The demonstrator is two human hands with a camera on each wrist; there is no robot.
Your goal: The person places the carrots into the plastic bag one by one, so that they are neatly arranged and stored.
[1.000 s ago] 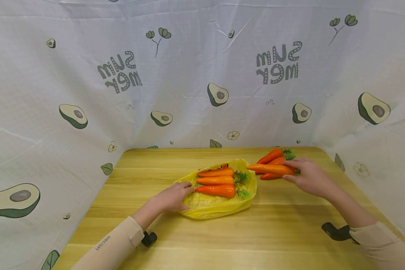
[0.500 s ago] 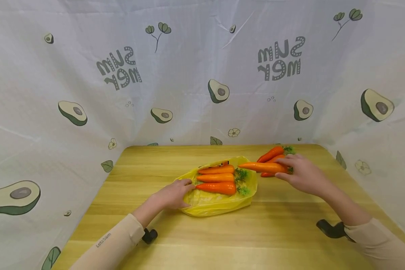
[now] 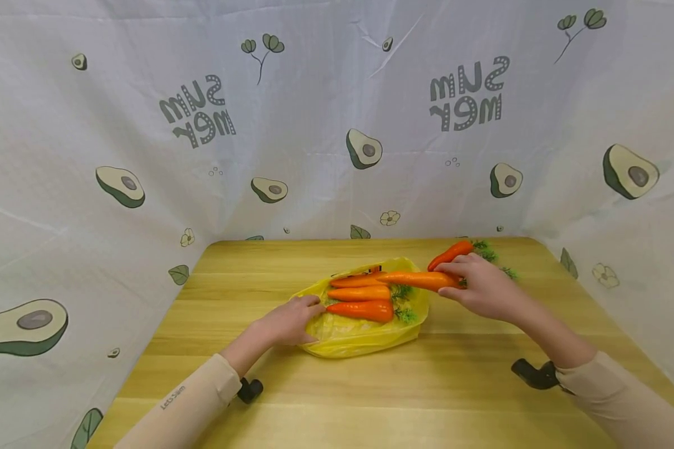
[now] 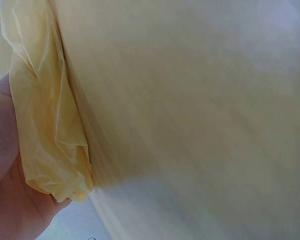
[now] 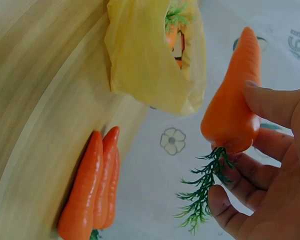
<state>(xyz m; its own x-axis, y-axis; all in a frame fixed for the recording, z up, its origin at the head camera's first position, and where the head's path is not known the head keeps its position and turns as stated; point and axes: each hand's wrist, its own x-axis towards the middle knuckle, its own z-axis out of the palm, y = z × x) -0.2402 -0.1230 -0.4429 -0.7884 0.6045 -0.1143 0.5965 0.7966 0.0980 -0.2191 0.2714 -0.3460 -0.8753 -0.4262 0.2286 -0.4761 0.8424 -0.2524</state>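
My right hand (image 3: 485,284) pinches an orange carrot (image 3: 418,280) near its thick end, thumb on one side and fingers on the other. Its leafy green top (image 5: 202,185) hangs by the fingers in the right wrist view. The carrot's tip reaches over a yellow plastic bag (image 3: 365,347) that lies spread on its side. Three carrots (image 3: 362,310) lie side by side on the bag, tips toward the left. My left hand (image 3: 289,321) grips the bag's left end; in the left wrist view, crumpled film (image 4: 50,125) covers part of that hand.
Three more carrots (image 5: 85,195) lie together on the wooden table (image 3: 337,399) beside the bag, partly hidden by the right hand in the head view. A white printed curtain (image 3: 314,125) hangs behind and along the sides of the table.
My right hand has carried the carrot leftward, away from the carrots on the table, so its tip overlaps the bag. The left hand stays at the bag's end. The head view has shifted slightly.
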